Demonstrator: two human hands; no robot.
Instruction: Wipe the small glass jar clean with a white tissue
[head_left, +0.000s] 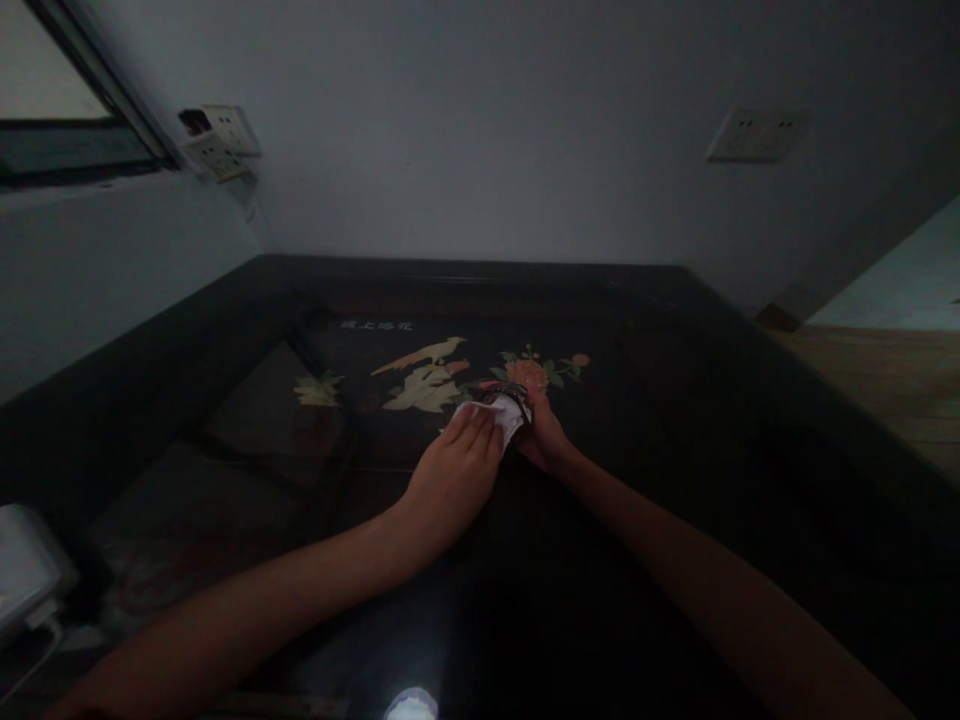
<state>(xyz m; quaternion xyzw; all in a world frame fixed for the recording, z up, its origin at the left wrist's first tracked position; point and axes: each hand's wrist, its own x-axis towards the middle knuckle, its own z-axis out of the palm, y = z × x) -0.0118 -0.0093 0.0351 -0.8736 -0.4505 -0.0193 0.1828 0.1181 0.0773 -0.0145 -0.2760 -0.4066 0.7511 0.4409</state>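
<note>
My left hand (459,468) is closed on a crumpled white cloth or tissue (511,414), with the fingers pressing it down. Against the cloth is a small dark rounded object (523,396), gripped from its right side by my right hand (546,436). The hands and cloth cover much of this object, and in the dim light I cannot make out its kind. Both hands are over the middle of a glossy dark tabletop (600,560), just in front of its inlaid bird (431,352) and flower (527,374) picture.
A white device with a cable (30,565) stands at the left edge. Bright and round, a light or its reflection (412,706) shows at the bottom. The wall behind the table bears sockets at the left (231,130) and right (759,135). Wooden flooring (885,370) lies beyond on the right.
</note>
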